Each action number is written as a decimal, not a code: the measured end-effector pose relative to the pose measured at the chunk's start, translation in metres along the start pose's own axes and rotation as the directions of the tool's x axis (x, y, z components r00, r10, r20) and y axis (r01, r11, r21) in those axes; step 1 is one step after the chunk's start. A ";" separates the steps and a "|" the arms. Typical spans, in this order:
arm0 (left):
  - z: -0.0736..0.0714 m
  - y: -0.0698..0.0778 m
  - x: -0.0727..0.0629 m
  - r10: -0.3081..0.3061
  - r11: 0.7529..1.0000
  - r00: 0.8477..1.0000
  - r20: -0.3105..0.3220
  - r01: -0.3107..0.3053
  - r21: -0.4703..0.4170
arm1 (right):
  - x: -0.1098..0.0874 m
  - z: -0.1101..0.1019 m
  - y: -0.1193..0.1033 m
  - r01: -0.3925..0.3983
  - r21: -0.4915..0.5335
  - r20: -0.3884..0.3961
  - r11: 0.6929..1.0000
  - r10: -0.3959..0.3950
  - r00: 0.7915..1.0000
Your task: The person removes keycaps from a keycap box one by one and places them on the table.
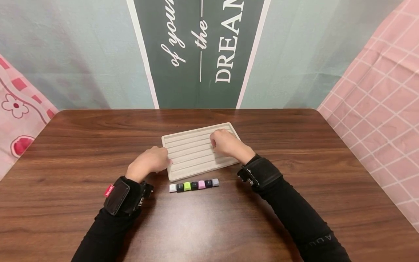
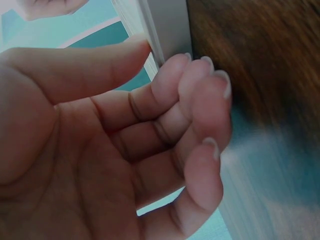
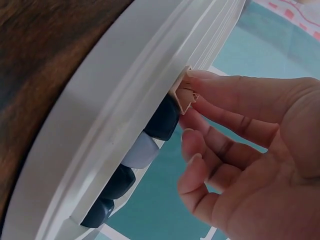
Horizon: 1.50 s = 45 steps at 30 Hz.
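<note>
A pale ridged tray (image 1: pixel 190 149) lies slightly tilted on the wooden table. At its left edge, my left hand (image 1: pixel 150 161) pinches the rim between thumb and curled fingers; the left wrist view shows the tray's side (image 2: pixel 172 27) at the fingertips. Over the tray's right part, my right hand (image 1: pixel 226 143) pinches a beige keycap (image 3: pixel 186 97) with thumb and index finger. That keycap is beside a black keycap (image 3: pixel 164 119) in a tray groove. Along the same groove sit a grey keycap (image 3: pixel 141 151) and two more dark ones. In the head view, the right hand hides these keycaps.
In front of the tray, several loose keycaps form a row on the table, among them a white one (image 1: pixel 172 188), a lime one (image 1: pixel 187 186) and a pink one (image 1: pixel 201 184). Behind the table (image 1: pixel 82 145) hangs a printed curtain (image 1: pixel 278 65); a pink checked cloth (image 1: pixel 386 91) hangs right.
</note>
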<state>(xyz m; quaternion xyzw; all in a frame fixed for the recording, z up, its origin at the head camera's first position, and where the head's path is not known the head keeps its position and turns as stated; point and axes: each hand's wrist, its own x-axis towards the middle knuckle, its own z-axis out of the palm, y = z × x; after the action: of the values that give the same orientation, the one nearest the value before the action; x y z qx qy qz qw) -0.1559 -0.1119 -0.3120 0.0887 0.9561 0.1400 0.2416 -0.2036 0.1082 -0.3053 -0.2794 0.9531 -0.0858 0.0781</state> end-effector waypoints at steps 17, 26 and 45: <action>0.000 0.000 -0.001 0.002 1.000 1.000 -0.004 -0.002 0.000 | 0.000 0.001 0.003 0.042 0.035 0.011 0.999 -0.042 0.999; 0.000 0.001 -0.002 0.003 1.000 1.000 -0.001 -0.003 0.005 | -0.001 0.001 0.003 0.046 0.014 0.009 0.999 -0.047 0.999; 0.000 0.001 -0.002 0.014 1.000 1.000 -0.008 -0.014 0.009 | -0.001 0.001 0.006 0.089 0.033 -0.021 0.995 -0.088 0.996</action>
<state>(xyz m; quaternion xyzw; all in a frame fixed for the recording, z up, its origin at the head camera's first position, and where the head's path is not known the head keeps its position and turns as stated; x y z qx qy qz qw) -0.1543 -0.1117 -0.3106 0.0959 0.9571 0.1379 0.2362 -0.2058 0.1138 -0.3072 -0.3193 0.9389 -0.1080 0.0697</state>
